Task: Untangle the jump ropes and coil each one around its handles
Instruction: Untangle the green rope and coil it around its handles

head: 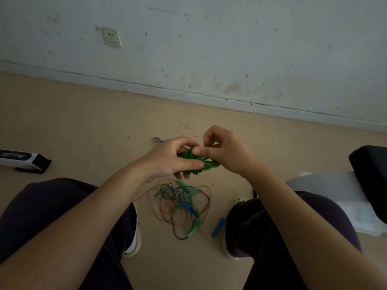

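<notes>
I hold a green jump rope bundle [195, 162] in front of me, its cord wound around the handles. My left hand [169, 160] grips the bundle from the left, thumb on top. My right hand [222, 149] pinches the green cord at the bundle's right end. Below on the floor lies a tangle of ropes [180, 204] with blue, orange, dark and green cords and several green handles. A blue handle [218, 227] lies apart to its right, beside my right shoe.
My knees in dark trousers frame the tangle. A white and black box [23, 161] lies on the floor at left. A black seat [370, 176] with something white under it stands at right. A striped cord end [158, 140] shows behind my left hand. The wall runs across the back.
</notes>
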Demonstrator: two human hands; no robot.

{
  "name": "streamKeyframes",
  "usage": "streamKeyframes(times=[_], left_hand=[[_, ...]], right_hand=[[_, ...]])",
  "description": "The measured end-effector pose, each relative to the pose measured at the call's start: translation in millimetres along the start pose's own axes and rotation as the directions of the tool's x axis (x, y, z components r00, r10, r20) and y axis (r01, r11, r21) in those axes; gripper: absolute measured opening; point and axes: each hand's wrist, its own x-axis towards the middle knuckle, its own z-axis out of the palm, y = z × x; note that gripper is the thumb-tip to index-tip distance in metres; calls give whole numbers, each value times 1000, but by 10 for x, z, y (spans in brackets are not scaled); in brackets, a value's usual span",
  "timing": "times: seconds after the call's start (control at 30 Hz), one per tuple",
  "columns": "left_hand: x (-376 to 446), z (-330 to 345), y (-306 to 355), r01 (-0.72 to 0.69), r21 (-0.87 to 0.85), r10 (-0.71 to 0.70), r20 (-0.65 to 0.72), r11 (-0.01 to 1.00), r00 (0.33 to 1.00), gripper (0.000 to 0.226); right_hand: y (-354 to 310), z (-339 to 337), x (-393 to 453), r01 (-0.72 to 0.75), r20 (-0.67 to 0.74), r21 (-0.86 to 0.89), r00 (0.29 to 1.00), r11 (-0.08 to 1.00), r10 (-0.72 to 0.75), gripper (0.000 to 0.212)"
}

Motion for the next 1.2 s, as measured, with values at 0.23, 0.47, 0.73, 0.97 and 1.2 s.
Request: streamKeyframes(times=[0.23,0.47,0.73,0.97,1.2], left_hand=[[-32,-9,14,-62,32,62,-11,998,998,27],[-43,13,48,-118,-29,114,-116,993,987,46],[-29,-79,64,-152,-173,84,-346,973,935,28],[15,-128,40,-194,-324,28,-454,926,891,38],[63,-108,22,-187,-335,-30,-550,924,835,34]], right_hand=[[-23,-13,-9,5,78,31,997,999,-7,36],[-79,-56,-32,-53,141,162,990,985,30,42],[-62,-101,-40,-82,114,236,992,968,56,24],[-26,-72,-21,-24,7,246,1000,969,23,11],[-77,10,-15,3,-20,295,1000,956,3,12]])
